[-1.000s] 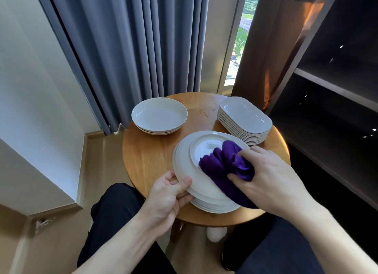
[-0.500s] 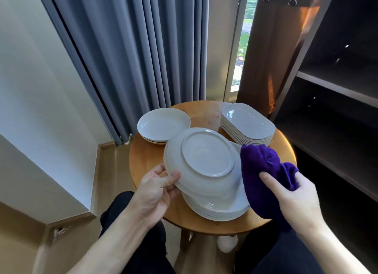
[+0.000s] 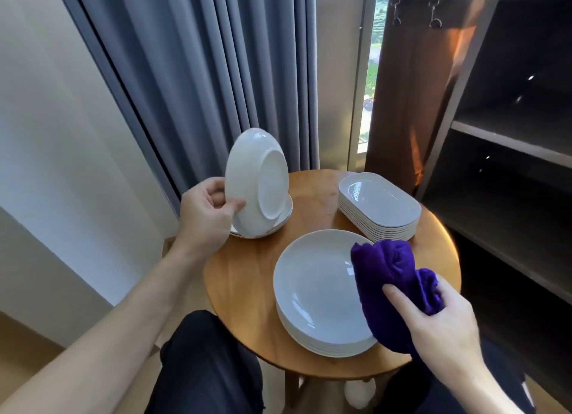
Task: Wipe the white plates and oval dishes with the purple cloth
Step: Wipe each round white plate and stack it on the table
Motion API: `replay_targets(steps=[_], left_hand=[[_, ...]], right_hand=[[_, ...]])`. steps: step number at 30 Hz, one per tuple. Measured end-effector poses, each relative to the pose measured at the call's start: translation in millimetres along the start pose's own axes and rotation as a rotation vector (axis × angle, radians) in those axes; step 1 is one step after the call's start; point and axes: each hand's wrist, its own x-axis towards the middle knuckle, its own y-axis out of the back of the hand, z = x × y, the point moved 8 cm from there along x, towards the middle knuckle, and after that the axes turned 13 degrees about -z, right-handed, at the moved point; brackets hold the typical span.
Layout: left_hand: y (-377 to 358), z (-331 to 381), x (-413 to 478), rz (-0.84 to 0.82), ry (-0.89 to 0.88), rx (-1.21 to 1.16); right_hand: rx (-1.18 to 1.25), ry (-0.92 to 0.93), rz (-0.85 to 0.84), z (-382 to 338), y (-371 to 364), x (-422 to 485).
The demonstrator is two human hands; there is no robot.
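My left hand (image 3: 205, 215) grips the rim of a white round plate (image 3: 257, 181), which stands on edge with its underside toward me, its lower edge over the small stack of plates (image 3: 283, 217) at the table's back left. My right hand (image 3: 433, 330) holds the bunched purple cloth (image 3: 393, 283) at the right edge of the near stack of white plates (image 3: 315, 290). A stack of white oval dishes (image 3: 379, 203) sits at the back right of the round wooden table (image 3: 244, 283).
Grey curtains (image 3: 216, 73) hang behind the table. A dark shelf unit (image 3: 510, 135) stands to the right. My dark-trousered knees (image 3: 210, 367) are just under the table's near edge. A white object (image 3: 359, 392) lies on the floor under the table.
My left hand lifted the wiped plate off the near stack, carried it to the back left and tipped it on edge. My right hand drew the cloth to the stack's right side.
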Motion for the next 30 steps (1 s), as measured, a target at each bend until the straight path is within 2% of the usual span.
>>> replay_targets(steps=[3, 8, 15, 21, 30], left_hand=[[-18.5, 2.6, 14.6, -0.045, -0.091, 0.275], [-40.4, -11.5, 34.3, -0.104, -0.175, 0.87], [-64.2, -51.5, 56.1, -0.309, -0.129, 1.311], [-67.5, -83.4, 63.3, -0.383, -0.054, 1.473], [-84.4, -113.2, 60.5, -0.499, -0.007, 1.537]], right_hand=[[-0.062, 0.024, 0.0, -1.1, -2.7, -0.9], [-0.134, 0.079, 0.021, -3.0, -9.2, 0.8], [-0.392, 0.174, -0.001, -8.5, -16.9, 1.1], [-0.439, 0.197, 0.004, -9.9, -18.4, 0.5], [-0.452, 0.199, 0.027, -11.5, -14.9, -1.3]])
